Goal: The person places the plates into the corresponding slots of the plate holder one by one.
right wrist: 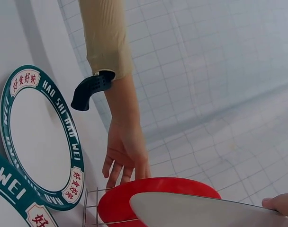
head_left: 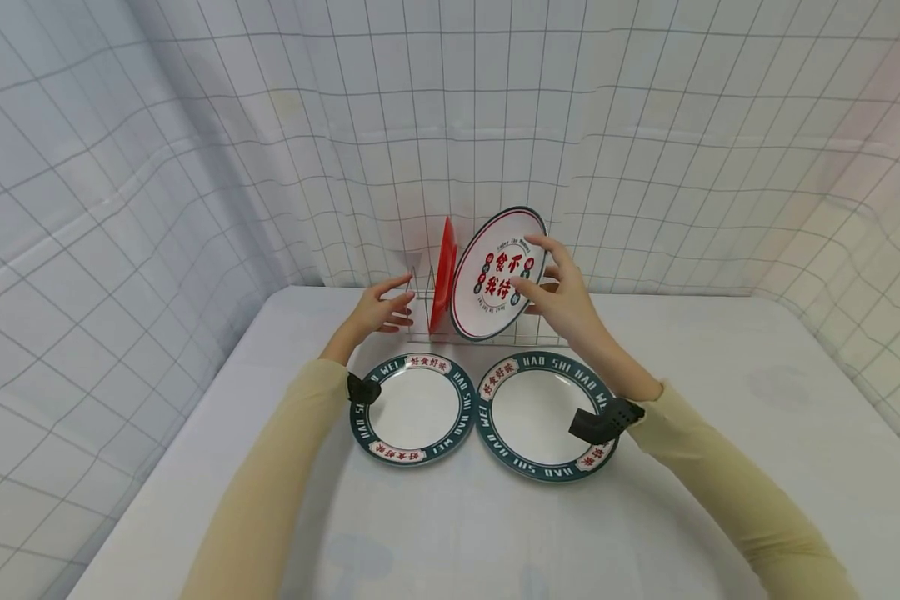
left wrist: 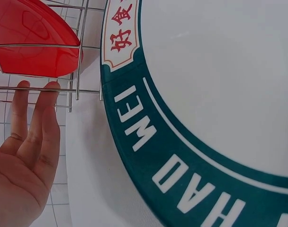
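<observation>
A round, smooth white plate (head_left: 497, 271), printed with red characters and edged in a dark line, stands tilted at a thin metal wire rack (left wrist: 77, 90), pinched at its right side by the right hand (head_left: 567, 302), thumb on its face. Left of it a glossy red plate (head_left: 442, 275) stands upright among the wires. The left hand (head_left: 376, 312) is beside the rack, fingers spread; whether the fingertips touch wire is unclear. Two shiny green-rimmed plates (head_left: 412, 412) lie flat on the white surface (head_left: 720, 367), before a creased, grid-patterned cloth (head_left: 450, 100). The right hand hides part of the white plate's edge; whether its lower edge sits between wires is hard to make out. The right wrist view cuts off that hand, leaving mostly one finger.
</observation>
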`<control>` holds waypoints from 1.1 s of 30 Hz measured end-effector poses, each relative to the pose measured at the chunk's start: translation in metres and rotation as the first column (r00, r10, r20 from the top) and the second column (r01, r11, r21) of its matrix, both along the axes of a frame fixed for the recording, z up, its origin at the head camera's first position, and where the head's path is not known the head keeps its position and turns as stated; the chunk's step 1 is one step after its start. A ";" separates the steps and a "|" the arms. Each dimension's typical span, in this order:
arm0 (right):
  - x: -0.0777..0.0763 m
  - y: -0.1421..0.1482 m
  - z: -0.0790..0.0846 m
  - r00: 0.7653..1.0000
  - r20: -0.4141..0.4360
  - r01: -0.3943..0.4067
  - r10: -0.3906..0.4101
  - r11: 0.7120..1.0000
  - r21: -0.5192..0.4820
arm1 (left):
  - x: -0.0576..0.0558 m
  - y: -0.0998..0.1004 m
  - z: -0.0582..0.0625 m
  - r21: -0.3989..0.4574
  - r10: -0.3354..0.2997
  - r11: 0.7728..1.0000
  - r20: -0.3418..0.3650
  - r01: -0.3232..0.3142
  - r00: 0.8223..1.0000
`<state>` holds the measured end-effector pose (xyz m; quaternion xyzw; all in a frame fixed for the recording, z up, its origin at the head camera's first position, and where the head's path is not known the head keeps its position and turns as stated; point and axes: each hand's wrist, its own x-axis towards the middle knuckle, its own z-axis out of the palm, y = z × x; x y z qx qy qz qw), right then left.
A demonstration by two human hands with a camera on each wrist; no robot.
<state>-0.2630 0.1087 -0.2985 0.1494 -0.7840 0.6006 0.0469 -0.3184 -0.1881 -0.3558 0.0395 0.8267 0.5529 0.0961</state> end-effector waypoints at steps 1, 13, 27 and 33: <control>-0.001 -0.002 0.001 1.000 -0.001 0.004 -0.004 1.000 0.006 | 0.000 0.000 0.000 -0.002 0.000 1.000 0.000 0.000 1.000; -0.002 -0.019 0.005 1.000 -0.012 -0.018 0.018 0.998 0.053 | 0.002 0.003 0.000 -0.001 -0.002 1.000 0.007 0.002 1.000; -0.017 -0.041 0.022 1.000 -0.015 -0.001 0.004 0.985 0.171 | -0.009 -0.002 -0.012 0.000 0.020 1.000 -0.003 -0.020 1.000; -0.026 -0.050 0.024 0.999 -0.044 0.018 -0.009 0.975 0.221 | -0.021 -0.006 -0.029 -0.035 0.042 0.998 -0.038 -0.043 0.998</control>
